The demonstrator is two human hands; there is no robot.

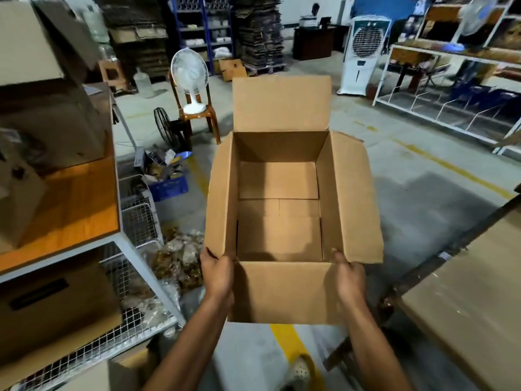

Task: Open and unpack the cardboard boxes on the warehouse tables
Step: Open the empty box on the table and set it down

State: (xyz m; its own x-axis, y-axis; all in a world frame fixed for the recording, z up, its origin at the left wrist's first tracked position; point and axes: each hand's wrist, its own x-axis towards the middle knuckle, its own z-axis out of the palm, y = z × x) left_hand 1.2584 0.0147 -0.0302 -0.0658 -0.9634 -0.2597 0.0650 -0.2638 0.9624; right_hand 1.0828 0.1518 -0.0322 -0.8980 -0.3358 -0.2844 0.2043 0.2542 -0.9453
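Left hand (217, 273) and right hand (348, 275), fingers clasping, hold a brown rectangular cardboard box (279, 238), flaps open.

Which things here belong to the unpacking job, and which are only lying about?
Job: open cardboard box, empty, held at its near corners by the left hand and the right hand; boxes on the left table.
Lying about: white fan, blue crate, air cooler.

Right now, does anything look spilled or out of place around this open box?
Yes: clear plastic packets lie heaped on the floor beside the white wire basket. The open brown cardboard box itself looks empty.
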